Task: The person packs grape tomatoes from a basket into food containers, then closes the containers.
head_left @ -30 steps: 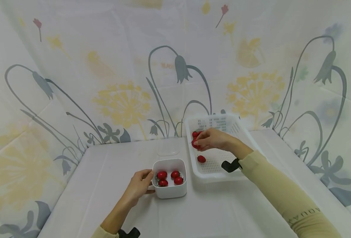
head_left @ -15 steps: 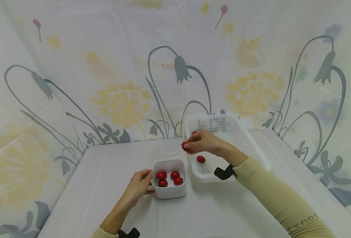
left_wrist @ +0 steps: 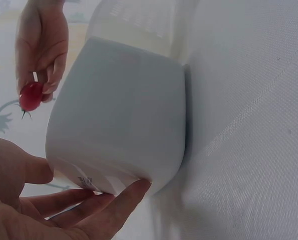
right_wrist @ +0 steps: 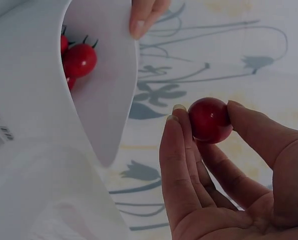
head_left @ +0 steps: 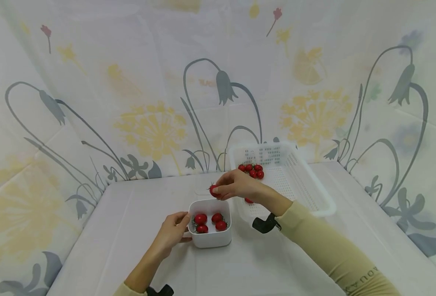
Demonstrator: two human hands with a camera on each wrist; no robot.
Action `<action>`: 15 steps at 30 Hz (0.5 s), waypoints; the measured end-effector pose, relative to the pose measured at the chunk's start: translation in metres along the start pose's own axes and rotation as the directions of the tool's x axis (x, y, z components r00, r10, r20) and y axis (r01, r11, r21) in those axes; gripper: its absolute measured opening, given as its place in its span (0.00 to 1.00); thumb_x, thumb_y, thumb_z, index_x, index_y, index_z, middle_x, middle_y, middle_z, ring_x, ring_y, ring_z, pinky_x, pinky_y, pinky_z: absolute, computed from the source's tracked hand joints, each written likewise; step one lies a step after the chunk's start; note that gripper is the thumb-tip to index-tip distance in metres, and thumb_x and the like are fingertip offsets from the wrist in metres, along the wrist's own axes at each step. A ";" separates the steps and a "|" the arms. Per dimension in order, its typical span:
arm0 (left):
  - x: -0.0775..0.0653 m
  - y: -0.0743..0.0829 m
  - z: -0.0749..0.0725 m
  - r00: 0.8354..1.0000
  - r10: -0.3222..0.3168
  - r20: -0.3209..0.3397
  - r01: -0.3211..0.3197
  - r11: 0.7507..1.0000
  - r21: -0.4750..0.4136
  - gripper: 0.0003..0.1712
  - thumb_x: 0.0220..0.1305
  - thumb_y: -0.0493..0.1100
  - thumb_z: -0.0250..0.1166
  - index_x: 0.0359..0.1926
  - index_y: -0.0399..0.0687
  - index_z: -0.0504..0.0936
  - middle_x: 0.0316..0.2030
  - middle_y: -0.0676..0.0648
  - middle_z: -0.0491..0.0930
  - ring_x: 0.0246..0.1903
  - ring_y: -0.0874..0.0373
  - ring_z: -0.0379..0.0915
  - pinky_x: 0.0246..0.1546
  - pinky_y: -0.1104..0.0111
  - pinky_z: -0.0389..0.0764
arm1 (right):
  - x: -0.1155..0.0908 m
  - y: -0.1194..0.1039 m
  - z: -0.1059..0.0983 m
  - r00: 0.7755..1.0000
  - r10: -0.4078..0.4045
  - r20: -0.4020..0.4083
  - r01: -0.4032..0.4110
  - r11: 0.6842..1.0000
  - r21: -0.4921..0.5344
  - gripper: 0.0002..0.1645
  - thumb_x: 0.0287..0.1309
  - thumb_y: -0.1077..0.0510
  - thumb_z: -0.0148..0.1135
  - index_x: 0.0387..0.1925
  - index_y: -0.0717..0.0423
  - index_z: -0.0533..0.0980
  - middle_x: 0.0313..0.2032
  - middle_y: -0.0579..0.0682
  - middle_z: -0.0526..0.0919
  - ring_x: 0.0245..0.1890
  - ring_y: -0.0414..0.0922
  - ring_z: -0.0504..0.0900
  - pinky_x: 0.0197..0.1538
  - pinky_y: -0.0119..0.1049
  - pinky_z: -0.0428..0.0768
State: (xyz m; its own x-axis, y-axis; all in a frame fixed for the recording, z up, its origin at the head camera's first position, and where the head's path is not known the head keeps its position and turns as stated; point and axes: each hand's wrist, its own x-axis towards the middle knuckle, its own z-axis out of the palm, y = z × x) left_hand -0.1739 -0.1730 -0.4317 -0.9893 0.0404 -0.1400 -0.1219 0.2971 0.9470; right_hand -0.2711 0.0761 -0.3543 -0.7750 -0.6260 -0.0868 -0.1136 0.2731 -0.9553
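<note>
Between thumb and fingertips my right hand (head_left: 238,185) pinches a red cherry tomato (right_wrist: 210,120). It holds the tomato just above the back rim of a small white square container (head_left: 211,239). In the left wrist view the same tomato (left_wrist: 31,96) hangs beside the container's rim, green stem end outward. Several cherry tomatoes (head_left: 201,218) lie inside the container. My left hand (head_left: 174,230) holds the container's left side, thumb at the rim and fingers along the outer wall (left_wrist: 113,100).
A white perforated basket (head_left: 323,201) stands behind and right of the container. Several cherry tomatoes (head_left: 252,170) cluster in its far left corner, and another (head_left: 249,200) lies partly hidden under my right hand. A clear lid-like piece (head_left: 201,189) lies behind the container. A flower-patterned cloth (head_left: 158,123) rises behind the table.
My right hand has lifted the cherry tomato out of the basket and carried it left to above the container's back rim. My left hand and the container have stayed in place.
</note>
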 end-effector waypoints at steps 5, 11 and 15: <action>-0.001 -0.001 0.001 1.000 -0.002 0.006 0.002 1.000 -0.001 0.24 0.80 0.43 0.52 0.64 0.26 0.72 0.61 0.28 0.75 0.52 0.37 0.81 0.40 0.52 0.90 | 0.006 0.007 0.012 1.000 0.005 0.018 -0.005 1.000 -0.013 0.15 0.68 0.56 0.66 0.49 0.64 0.82 0.43 0.55 0.87 0.45 0.58 0.87 0.52 0.43 0.88; 0.000 0.000 0.000 1.000 0.009 0.006 -0.009 1.000 -0.006 0.23 0.80 0.42 0.52 0.64 0.26 0.73 0.61 0.28 0.75 0.52 0.36 0.81 0.40 0.52 0.90 | 0.011 0.014 0.030 1.000 0.008 0.021 -0.006 0.996 -0.089 0.13 0.66 0.57 0.67 0.45 0.64 0.83 0.38 0.53 0.87 0.42 0.56 0.88 0.50 0.47 0.88; 0.000 0.000 0.000 1.000 0.011 0.000 -0.011 1.000 -0.014 0.22 0.80 0.42 0.52 0.63 0.27 0.74 0.61 0.28 0.76 0.52 0.36 0.81 0.40 0.52 0.90 | 0.014 0.016 0.044 1.000 0.015 0.020 -0.012 0.990 -0.141 0.12 0.65 0.58 0.68 0.44 0.65 0.83 0.36 0.52 0.87 0.40 0.56 0.89 0.47 0.48 0.89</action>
State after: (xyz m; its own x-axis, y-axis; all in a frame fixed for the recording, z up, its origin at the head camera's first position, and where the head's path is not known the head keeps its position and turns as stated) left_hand -0.1743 -0.1730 -0.4314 -0.9907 0.0436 -0.1291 -0.1116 0.2836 0.9524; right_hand -0.2561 0.0394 -0.3835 -0.7637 -0.6368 -0.1065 -0.1909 0.3803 -0.9049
